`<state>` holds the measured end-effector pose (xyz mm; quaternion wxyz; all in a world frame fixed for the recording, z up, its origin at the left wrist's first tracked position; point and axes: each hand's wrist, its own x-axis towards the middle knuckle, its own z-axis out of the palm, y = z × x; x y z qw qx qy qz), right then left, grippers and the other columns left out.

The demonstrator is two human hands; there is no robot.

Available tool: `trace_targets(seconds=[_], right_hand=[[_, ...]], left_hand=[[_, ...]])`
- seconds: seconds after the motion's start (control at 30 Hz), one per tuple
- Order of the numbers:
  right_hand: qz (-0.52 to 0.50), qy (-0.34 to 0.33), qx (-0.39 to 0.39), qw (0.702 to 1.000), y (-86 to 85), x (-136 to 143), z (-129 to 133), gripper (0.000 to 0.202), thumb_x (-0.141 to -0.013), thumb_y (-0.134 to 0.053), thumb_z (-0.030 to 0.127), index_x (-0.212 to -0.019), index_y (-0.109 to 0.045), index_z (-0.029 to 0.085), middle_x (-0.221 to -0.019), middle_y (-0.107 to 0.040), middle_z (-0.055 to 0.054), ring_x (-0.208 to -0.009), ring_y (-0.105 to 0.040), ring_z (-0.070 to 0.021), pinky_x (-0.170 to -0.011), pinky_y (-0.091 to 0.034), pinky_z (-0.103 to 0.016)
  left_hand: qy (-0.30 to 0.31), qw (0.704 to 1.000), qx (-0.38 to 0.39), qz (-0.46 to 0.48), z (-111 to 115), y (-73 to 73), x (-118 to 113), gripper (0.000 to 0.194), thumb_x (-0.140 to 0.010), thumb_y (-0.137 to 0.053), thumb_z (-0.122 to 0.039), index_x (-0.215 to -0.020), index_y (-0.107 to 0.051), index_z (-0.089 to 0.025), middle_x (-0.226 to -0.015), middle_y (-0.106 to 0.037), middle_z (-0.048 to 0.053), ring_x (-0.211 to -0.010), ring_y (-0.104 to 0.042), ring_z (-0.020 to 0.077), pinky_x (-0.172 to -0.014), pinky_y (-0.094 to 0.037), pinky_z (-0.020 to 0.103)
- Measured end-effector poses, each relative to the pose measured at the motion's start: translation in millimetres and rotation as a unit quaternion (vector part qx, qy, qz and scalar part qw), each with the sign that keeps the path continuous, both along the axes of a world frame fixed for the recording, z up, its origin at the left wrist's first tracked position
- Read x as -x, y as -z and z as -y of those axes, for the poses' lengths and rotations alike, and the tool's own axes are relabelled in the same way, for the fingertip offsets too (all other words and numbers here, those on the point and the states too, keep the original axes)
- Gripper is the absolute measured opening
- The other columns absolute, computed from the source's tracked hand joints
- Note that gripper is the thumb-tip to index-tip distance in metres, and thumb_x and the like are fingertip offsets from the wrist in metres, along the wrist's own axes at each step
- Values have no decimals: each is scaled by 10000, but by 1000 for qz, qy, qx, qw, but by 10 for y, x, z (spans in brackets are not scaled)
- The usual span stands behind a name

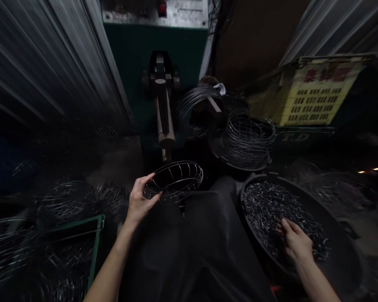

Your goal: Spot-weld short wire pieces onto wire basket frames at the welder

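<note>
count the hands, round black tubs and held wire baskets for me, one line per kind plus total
Hands: 2 (left hand, right hand)
Round black tubs: 2 (large tub, smaller tub)
Held wire baskets: 1 (wire basket)
Total: 5

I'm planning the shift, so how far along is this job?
The stacked wire frames may be done, though I can't be sure. The left hand holds a wire basket; the right hand is among metal bits. The tub holds many bits, so work seems left.
</note>
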<state>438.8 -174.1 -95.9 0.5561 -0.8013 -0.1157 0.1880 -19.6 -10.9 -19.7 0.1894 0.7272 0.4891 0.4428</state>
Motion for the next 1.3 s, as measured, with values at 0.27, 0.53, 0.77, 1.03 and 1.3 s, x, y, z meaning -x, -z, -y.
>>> trace_targets(seconds=[0.27, 0.53, 0.77, 1.03, 1.3], right_hand=[[220, -352, 4, 910, -169, 1011, -201, 352, -813, -521, 537, -916, -641, 223, -850, -674, -70, -728, -638, -230, -722, -534, -387], [142, -504, -62, 850, -617, 1559, -666, 264, -872, -544, 409, -1032, -625, 215, -816, -664, -26, -578, -592, -149, -536, -517, -268], [326, -622, -125, 700, -1260, 2174, -1338, 226, -899, -538, 313, -1053, -657, 198, -992, -699, -42, -832, -656, -160, -742, -518, -254], [603, -620, -26, 502, -1260, 2215, -1575, 285, -890, -527, 231, -1159, -612, 261, -1052, -695, 4, -741, -658, -137, -585, -418, -246], [598, -614, -72, 510, -1229, 2211, -1583, 304, -908, -520, 315, -1198, -582, 251, -1089, -682, 0, -800, -656, -129, -589, -370, -260]], left_hand=[[15, 999, -21, -42, -44, -85, -122, 560, -735, -680, -236, -1259, -487, -265, -1111, -549, 49, -1016, -567, 197, -890, -496, 349], [32, 994, 8, -103, -45, -165, -132, 585, -755, -649, -185, -1294, -460, -311, -1146, -483, 48, -1052, -533, 194, -897, -496, 333], [84, 981, 7, -176, -23, -235, -256, 633, -749, -627, -135, -1317, -430, -331, -1143, -460, 61, -1065, -504, 228, -899, -486, 381], [91, 982, 42, -161, 9, -340, -213, 632, -729, -602, -87, -1300, -442, -305, -1132, -454, 53, -1050, -500, 208, -896, -488, 366], [101, 983, 51, -147, 7, -343, -212, 609, -731, -606, -108, -1287, -455, -305, -1127, -460, 49, -1046, -504, 212, -897, -490, 373]])
